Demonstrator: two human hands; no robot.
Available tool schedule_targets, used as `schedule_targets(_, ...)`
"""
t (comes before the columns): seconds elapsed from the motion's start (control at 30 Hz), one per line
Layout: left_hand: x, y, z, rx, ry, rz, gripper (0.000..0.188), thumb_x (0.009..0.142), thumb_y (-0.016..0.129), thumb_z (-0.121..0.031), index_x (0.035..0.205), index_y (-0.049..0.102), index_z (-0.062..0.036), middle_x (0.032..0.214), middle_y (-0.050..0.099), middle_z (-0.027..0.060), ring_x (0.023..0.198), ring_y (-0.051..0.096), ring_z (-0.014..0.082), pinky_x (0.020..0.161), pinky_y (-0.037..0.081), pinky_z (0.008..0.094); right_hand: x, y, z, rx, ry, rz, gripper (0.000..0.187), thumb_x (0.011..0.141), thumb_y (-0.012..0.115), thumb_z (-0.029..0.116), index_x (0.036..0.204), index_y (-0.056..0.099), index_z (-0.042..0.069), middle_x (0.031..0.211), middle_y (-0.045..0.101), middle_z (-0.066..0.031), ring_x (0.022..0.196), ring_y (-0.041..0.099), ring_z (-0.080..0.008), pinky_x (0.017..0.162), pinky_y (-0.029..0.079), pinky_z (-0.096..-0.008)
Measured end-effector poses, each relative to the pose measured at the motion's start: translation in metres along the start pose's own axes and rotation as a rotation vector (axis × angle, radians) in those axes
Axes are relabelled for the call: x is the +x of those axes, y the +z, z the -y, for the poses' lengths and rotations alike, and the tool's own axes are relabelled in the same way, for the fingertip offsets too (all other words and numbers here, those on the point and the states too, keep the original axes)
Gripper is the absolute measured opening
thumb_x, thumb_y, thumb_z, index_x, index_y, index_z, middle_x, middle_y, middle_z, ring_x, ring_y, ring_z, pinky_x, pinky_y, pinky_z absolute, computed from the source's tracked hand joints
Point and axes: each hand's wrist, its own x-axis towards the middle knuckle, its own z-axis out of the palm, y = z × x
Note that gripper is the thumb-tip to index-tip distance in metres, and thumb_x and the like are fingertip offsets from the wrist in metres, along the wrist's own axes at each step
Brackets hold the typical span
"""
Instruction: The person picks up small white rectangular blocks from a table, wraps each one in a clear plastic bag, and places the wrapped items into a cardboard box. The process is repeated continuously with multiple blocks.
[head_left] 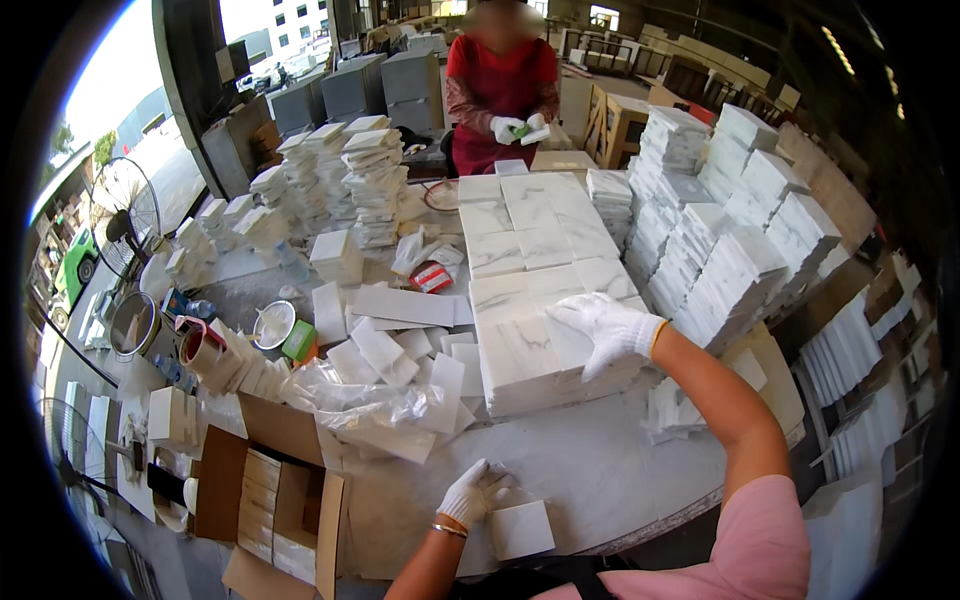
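My right hand (608,330), in a white knit glove, lies with its fingers stretched out on top of a stack of white, grey-veined marble tiles (520,290) laid in a block. My left hand (474,494), gloved too, is low over the table, its fingers loosely bent and apart. Just beside its fingertips a single square white tile (522,530) lies flat near the front edge. Whether the left fingers touch that tile, I cannot tell.
An open cardboard box (330,520) partly filled with tiles stands at the left. Loose tile pieces and clear plastic wrap (370,400) lie behind it. Tall tile stacks (735,270) rise at the right. Across the table a person in red (500,90) holds something green and a white piece.
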Motion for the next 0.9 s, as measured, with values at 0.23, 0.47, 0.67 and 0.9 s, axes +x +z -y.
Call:
schedule_targets(0.23, 0.007, -0.003, 0.006, -0.038, 0.008, -0.010, 0.027, 0.101, 0.065, -0.032, 0.115, 0.067, -0.0092, 0.121, 0.069, 0.0109, 0.124, 0.060, 0.0360, 0.092, 0.051, 0.0456, 0.001, 0.009, -0.004, -0.079, -0.053, -0.116, 0.111, 0.052, 0.082, 0.040, 0.150, 0.047, 0.003, 0.135, 0.055, -0.0210, 0.121, 0.055, -0.0387, 0.107, 0.043, -0.0452)
schedule_targets(0.47, 0.011, 0.007, 0.004, -0.003, 0.024, -0.016, 0.028, 0.102, 0.064, -0.033, 0.117, 0.067, -0.0105, 0.121, 0.069, 0.0097, 0.123, 0.060, 0.0334, 0.096, 0.048, 0.0468, -0.039, -0.002, 0.007, -0.198, 0.124, -0.267, 0.113, 0.048, 0.085, 0.046, 0.148, 0.050, 0.004, 0.132, 0.056, -0.0187, 0.119, 0.056, -0.0361, 0.103, 0.043, -0.0458)
schedule_targets(0.67, 0.013, -0.011, 0.003, -0.021, 0.055, 0.009, 0.027, 0.102, 0.064, -0.033, 0.114, 0.067, -0.0091, 0.122, 0.070, 0.0099, 0.118, 0.063, 0.0329, 0.092, 0.051, 0.0467, -0.087, -0.005, 0.088, -0.071, 0.009, -0.407, 0.114, 0.048, 0.087, 0.041, 0.148, 0.049, 0.003, 0.134, 0.054, -0.0166, 0.125, 0.052, -0.0361, 0.109, 0.039, -0.0476)
schedule_targets(0.9, 0.008, 0.020, 0.009, 0.065, 0.061, 0.016, 0.037, 0.096, 0.070, -0.041, 0.119, 0.067, -0.0119, 0.120, 0.071, 0.0065, 0.112, 0.067, 0.0258, 0.095, 0.052, 0.0421, -0.129, 0.070, 0.168, 0.064, 0.023, -0.292, 0.114, 0.046, 0.084, 0.033, 0.148, 0.048, -0.002, 0.134, 0.054, -0.0199, 0.126, 0.050, -0.0394, 0.110, 0.038, -0.0494)
